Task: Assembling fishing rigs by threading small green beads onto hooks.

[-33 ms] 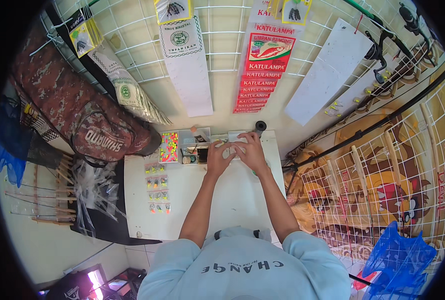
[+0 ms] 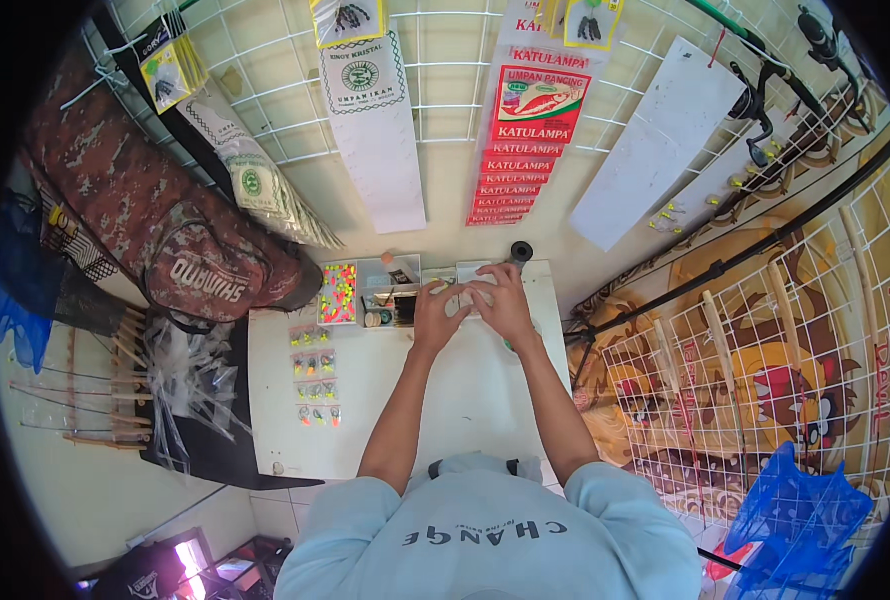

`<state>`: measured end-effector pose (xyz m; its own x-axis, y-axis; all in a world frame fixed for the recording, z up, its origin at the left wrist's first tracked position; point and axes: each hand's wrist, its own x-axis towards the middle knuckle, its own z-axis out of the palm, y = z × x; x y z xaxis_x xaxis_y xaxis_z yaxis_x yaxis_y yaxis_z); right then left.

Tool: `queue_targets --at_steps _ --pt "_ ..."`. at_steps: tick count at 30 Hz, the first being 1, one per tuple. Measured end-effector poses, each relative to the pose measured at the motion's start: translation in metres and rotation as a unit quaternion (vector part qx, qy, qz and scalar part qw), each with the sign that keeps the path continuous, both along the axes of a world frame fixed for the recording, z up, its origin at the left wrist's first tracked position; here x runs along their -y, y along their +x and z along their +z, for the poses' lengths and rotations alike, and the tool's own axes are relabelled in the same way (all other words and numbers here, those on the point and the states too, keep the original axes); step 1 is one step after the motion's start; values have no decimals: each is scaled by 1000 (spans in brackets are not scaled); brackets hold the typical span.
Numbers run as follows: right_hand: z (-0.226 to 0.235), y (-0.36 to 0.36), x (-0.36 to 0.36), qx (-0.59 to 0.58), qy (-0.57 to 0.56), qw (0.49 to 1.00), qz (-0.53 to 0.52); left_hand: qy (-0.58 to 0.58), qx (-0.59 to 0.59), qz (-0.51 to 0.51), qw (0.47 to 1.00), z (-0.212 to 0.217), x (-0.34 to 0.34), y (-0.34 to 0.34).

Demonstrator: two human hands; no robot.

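My left hand (image 2: 436, 318) and my right hand (image 2: 503, 308) are close together over the far part of the white table (image 2: 435, 410). The fingers of both are bent into pinches that face each other. Whatever lies between the fingertips is too small to make out. Left of my left hand is a white divided tray (image 2: 363, 273) with a small bottle (image 2: 399, 271) and dark thin pieces in it. One compartment is full of bright red, yellow and green little floats (image 2: 338, 295). A dark cylinder (image 2: 521, 253) stands just beyond my right hand.
Several small clear packets (image 2: 315, 365) with bright pieces lie in rows on the table's left. A camouflage rod bag (image 2: 195, 255) leans at the left. Red bait packets (image 2: 530, 115) hang on the wire grid ahead. A blue net (image 2: 795, 530) is at the lower right.
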<state>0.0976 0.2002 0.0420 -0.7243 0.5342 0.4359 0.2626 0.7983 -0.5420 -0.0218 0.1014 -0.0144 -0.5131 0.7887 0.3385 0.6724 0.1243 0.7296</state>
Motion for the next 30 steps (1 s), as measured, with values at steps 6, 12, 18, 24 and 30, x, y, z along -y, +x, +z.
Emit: queue_targets --at_steps 6,12,18,24,30 --pt "-10 7 -9 -40 -10 998 -40 7 32 13 999 1 0 -1" --pt "-49 14 -14 59 -26 991 -118 -65 -32 58 996 -2 2 -17" --pt "-96 0 -17 133 0 985 -111 -86 -43 45 994 -12 -2 -27" --pt "-130 -15 -31 163 25 981 -97 -105 -65 35 992 -20 -8 -30" --pt "-136 -28 -33 220 29 974 -48 -111 -74 40 990 -26 -4 -38"
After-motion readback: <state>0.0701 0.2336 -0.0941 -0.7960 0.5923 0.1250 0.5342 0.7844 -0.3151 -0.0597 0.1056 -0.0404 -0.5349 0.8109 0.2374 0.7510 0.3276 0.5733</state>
